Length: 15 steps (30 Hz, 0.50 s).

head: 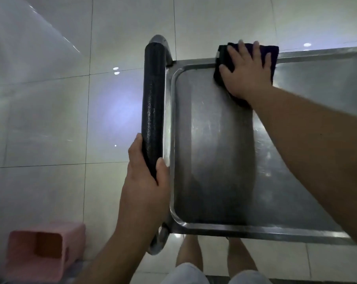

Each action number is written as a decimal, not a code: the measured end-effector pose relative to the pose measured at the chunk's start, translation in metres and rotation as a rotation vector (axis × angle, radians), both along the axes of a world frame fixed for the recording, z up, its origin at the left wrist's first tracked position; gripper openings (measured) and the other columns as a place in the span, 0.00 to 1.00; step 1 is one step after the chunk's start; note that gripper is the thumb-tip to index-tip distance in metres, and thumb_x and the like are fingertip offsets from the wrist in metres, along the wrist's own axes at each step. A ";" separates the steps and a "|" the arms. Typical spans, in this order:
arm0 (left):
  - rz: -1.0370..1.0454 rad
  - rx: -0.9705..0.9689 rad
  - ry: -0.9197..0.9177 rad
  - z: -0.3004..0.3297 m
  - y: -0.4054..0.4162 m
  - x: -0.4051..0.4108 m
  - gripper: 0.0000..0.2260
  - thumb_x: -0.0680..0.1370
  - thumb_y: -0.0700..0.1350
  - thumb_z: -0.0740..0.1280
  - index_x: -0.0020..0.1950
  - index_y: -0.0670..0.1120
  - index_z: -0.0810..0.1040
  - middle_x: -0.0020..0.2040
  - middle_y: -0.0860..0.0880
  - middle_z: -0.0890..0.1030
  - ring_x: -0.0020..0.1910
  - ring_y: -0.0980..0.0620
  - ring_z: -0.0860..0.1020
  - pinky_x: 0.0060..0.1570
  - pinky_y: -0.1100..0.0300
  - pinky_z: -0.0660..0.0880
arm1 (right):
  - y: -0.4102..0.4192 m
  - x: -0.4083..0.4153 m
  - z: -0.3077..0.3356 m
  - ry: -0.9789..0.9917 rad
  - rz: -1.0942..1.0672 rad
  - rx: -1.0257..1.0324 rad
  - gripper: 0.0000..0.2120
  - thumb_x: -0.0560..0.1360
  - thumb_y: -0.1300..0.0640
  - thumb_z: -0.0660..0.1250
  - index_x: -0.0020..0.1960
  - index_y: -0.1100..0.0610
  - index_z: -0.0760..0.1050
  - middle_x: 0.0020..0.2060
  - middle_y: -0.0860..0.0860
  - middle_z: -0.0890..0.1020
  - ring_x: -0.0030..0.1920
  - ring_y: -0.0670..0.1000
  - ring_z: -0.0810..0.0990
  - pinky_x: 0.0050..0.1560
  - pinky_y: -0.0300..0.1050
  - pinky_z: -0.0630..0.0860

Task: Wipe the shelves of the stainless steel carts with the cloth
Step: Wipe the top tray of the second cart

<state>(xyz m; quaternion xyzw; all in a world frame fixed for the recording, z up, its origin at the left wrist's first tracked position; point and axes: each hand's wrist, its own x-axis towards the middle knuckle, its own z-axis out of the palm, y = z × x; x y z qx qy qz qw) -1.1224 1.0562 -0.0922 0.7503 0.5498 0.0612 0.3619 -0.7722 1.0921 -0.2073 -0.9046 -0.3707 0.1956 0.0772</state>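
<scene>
We see the right hand (247,72), fingers flat and spread, pressing the dark cloth (272,56) onto the cart shelf's (212,150) upper rim, frame top centre. Left hand (146,177) grips the black handle (153,103), lower centre. Pink bin (44,251) lower left on the floor.

The cart shelf (214,160) is dull silver-grey steel with pale streaks. Its handle (153,111) is black with a fine pebbled texture. The cloth (273,55) is dark, near black with a purple tint. The floor (50,119) has glossy off-white tiles with thin dark joints. The bin (44,253) is pink.
</scene>
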 end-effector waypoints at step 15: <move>-0.017 0.071 0.043 0.007 -0.005 0.005 0.25 0.81 0.60 0.55 0.77 0.64 0.53 0.56 0.45 0.81 0.43 0.45 0.83 0.40 0.50 0.83 | -0.038 -0.050 0.007 -0.010 0.115 0.005 0.35 0.79 0.36 0.51 0.83 0.44 0.50 0.83 0.48 0.50 0.82 0.60 0.45 0.78 0.65 0.43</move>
